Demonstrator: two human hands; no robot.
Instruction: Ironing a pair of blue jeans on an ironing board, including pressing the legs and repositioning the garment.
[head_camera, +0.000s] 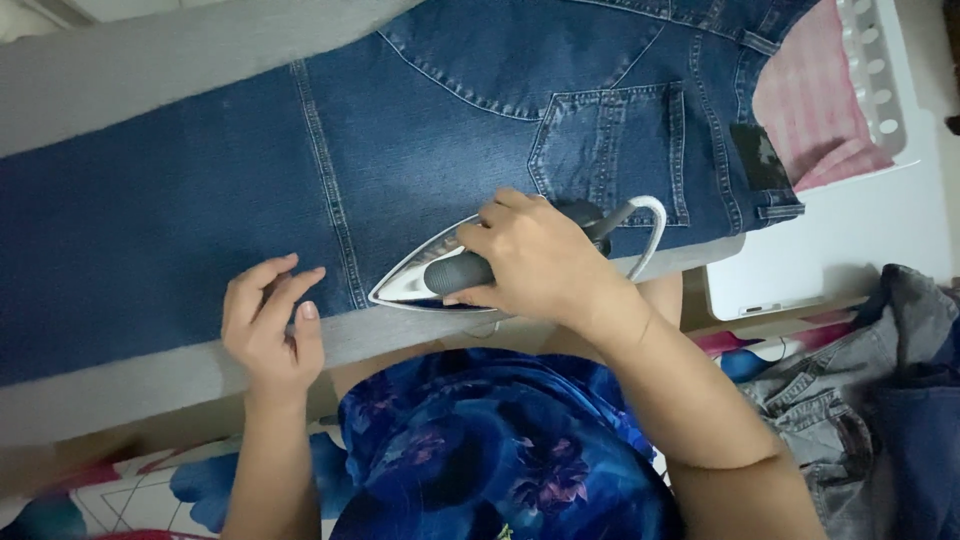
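Note:
Dark blue jeans (200, 190) lie flat across a grey ironing board (120, 385), back pocket up at the right. My right hand (535, 260) is closed around the grey handle of a white and grey clothes iron (425, 275), whose tip points left along the near hem of the denim. A white cord (655, 225) loops off the iron's back end. My left hand (270, 325) rests at the jeans' near edge, fingers slightly spread on the fabric, left of the iron's tip.
A white plastic basket (875, 75) with pink striped cloth (815, 105) stands at the top right. More denim garments (870, 410) are piled at the lower right. A patterned sheet (130, 490) shows below the board. A blue floral garment covers my body.

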